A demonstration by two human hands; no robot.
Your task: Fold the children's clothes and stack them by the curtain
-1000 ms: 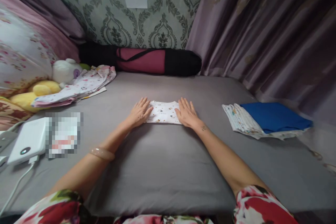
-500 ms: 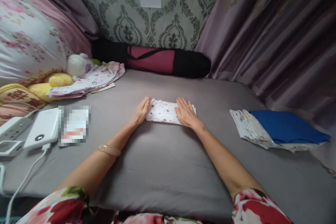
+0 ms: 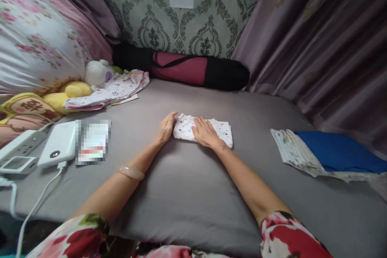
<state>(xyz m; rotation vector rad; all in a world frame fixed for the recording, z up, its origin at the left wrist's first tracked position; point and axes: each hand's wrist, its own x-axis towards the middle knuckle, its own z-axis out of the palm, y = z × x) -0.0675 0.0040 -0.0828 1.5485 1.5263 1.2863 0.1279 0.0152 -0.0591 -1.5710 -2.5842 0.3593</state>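
A folded white garment with a small dark and tan print lies on the grey sheet. Flat on top of it, left of its middle, rests my right hand, fingers stretched out. My left hand stands on edge at the garment's left end, fingers extended and holding nothing. Whether it touches the cloth I cannot tell.
To the right lies a stack of folded clothes topped by a blue cloth. At left are a power bank, a power strip, plush toys and printed clothes. A long black and maroon bag borders the back.
My right hand has slid left across the garment, from its right end to left of its middle. My left hand remains at the left end. The whole view has shifted slightly.
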